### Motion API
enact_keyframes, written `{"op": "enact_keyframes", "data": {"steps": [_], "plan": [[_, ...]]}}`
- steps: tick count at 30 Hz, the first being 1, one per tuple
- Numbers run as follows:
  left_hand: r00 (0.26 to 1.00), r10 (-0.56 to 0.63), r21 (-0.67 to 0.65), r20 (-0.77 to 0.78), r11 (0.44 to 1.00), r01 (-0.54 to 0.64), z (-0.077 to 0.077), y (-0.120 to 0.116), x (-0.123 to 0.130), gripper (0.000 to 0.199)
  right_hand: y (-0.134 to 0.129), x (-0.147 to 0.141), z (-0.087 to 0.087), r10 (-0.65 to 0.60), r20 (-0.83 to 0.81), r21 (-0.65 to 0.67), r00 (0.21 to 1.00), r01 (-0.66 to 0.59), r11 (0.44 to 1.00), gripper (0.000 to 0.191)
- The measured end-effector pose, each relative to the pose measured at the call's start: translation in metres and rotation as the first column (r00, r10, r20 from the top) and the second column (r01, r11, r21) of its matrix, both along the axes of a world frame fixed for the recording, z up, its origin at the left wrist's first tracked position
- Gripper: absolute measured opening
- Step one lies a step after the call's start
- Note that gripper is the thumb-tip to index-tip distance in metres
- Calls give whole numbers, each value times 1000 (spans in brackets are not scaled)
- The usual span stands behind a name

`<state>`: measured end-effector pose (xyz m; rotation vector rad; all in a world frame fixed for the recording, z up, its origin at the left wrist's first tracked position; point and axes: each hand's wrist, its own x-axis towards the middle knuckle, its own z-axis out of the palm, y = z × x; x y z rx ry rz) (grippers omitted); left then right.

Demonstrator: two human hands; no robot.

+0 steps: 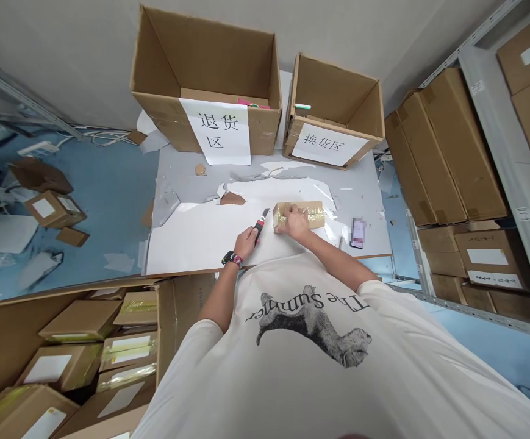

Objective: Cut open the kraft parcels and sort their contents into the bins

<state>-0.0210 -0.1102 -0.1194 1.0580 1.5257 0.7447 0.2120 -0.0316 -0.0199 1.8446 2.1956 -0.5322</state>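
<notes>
My left hand (246, 241) is wrapped round a red and black utility knife (260, 224), its blade pointing up and to the right. Just right of the blade lies a small cardboard box (316, 214) covered in shiny tape, resting on the white table top. My right hand (294, 224) grips the left part of this box from above, thumb at its near left corner and fingers over the top. A gap separates the knife's tip from the box.
Two big open cartons, the left one (168, 119) and the right one (287, 137), stand along the table's back. A phone (358, 233) lies at right. Torn paper covers the table (186, 238). A large carton of taped parcels (168, 329) sits front left; shelves (512, 146) hold boxes.
</notes>
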Motion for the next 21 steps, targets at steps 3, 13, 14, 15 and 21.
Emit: {"op": "enact_keyframes", "data": {"steps": [3,13,14,15,21], "plan": [[995,-93,36,-47,995,95,4,1,-8,40,1,0,2,-1,7,-11,1000,1,1000,66],[979,-198,54,-56,978,201,7,7,-7,34,-10,6,-1,75,-79,35,994,-72,997,48],[978,-201,49,-61,978,205,8,8,-7,34,-9,8,-1,85,-84,37,993,-83,996,47],[978,-198,46,-61,979,201,8,8,-7,34,-7,10,-1,99,-91,37,991,-96,995,46],[992,-118,36,-37,992,119,11,3,-12,36,-1,26,5,115,-143,100,983,-102,990,45]]}}
